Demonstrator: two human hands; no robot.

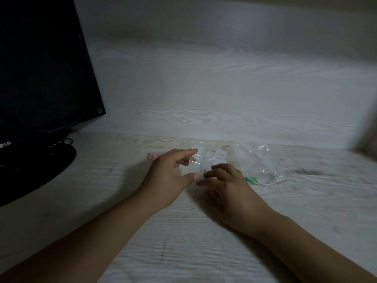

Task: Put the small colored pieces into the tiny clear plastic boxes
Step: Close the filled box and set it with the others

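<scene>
— While your left hand point(169, 176) sits at the centre of the desk point(204, 252), what is it doing?

— Your thumb and forefinger are pinching a tiny clear box point(193, 167), its lid tipped up toward twelve o'clock. The thumb presses the near edge, the forefinger reaches over the far one.

— And your right hand point(228, 186)?

— It lies just at three o'clock of the box, fingers curled down, tips almost touching your left thumb. A small green piece point(206, 176) shows at those fingertips; you appear to pinch it, though the dim, blurred view leaves the grip itself hard to read.

— Where are the other pieces?

— More green pieces point(250, 179) lie on the desk at three o'clock of your right hand, partly under the edge of a crumpled clear bag point(259, 160). A pink piece point(155, 155) lies at ten o'clock of your left hand, just beyond the knuckles.

— More boxes?

— A cluster of clear boxes point(218, 156) sits at twelve o'clock of your right hand, between the held box and the bag; how many, you cannot tell.

— Anything else?

— A dark monitor point(40, 68) stands at nine to ten o'clock on its round base, well apart from your hands.
</scene>
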